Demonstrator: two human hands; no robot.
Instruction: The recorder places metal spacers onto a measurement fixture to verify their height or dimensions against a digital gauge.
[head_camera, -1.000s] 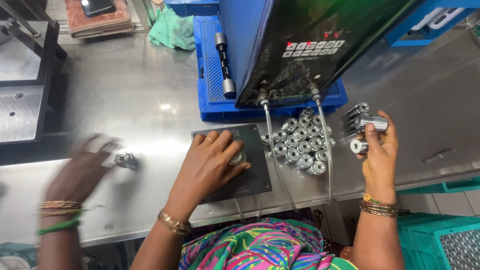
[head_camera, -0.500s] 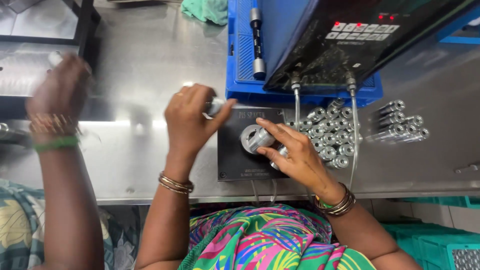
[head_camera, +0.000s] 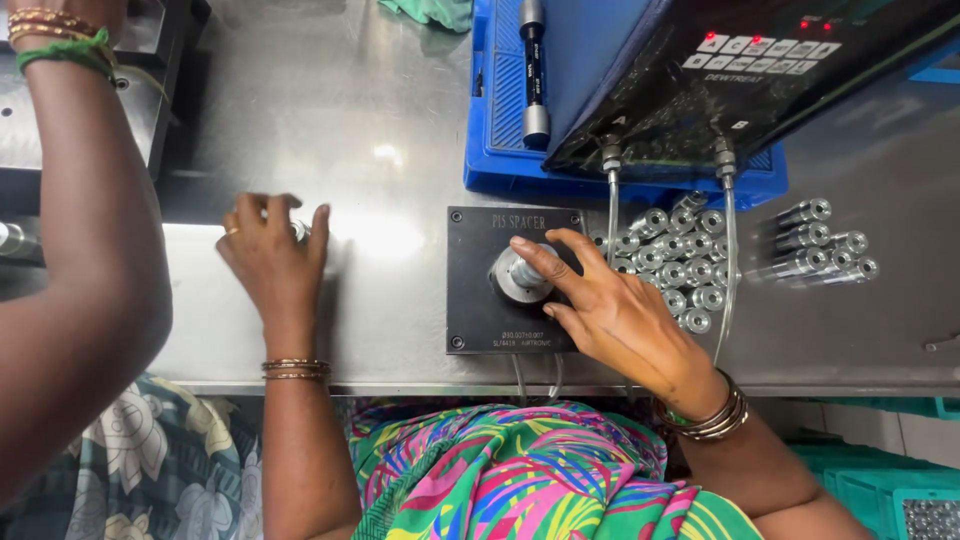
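My right hand (head_camera: 615, 315) rests over a black gauge plate (head_camera: 475, 305). Its thumb and fingers pinch a small metal sleeve (head_camera: 522, 272) seated on the plate's round post. My left hand (head_camera: 268, 255) lies on the steel table to the left of the plate, with its fingers closed round a small metal part (head_camera: 299, 231) that only just shows. Right of the plate lies a cluster of several shiny metal sleeves (head_camera: 682, 262), with a few longer ones (head_camera: 815, 243) farther right.
A dark measuring unit (head_camera: 760, 70) with lit red lamps stands on a blue tray (head_camera: 505, 130), and two tubes run down from it. A black-handled gauge (head_camera: 533, 70) lies on the tray. A co-worker's arm (head_camera: 80, 230) reaches across the left side. Green crates (head_camera: 880, 480) sit below right.
My left hand has moved left across the table, away from the plate, with a part in it. My right hand stays on the sleeve at the post. The co-worker's arm reaches farther up.
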